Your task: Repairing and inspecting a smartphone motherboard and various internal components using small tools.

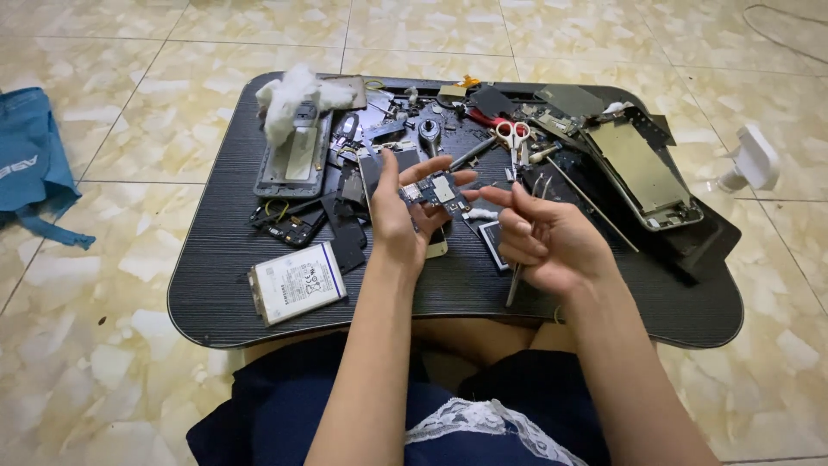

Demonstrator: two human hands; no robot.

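Note:
My left hand (404,211) holds a small blue phone circuit board (436,191) between thumb and fingers, above the black lap table (216,285). My right hand (552,242) is palm up beside it, gripping thin metal tweezers (516,280) whose shaft runs down through the fist; its fingertips nearly touch the board. Just under the hands lie a white-labelled battery part (493,242) and dark phone pieces.
A white phone battery (297,281) lies at the table's front left. An open phone frame (645,173) sits right, another frame (293,160) with white cotton wadding (289,95) left. Red-handled scissors (514,136) lie at the back. A blue bag (30,164) and white plug (752,160) rest on the floor.

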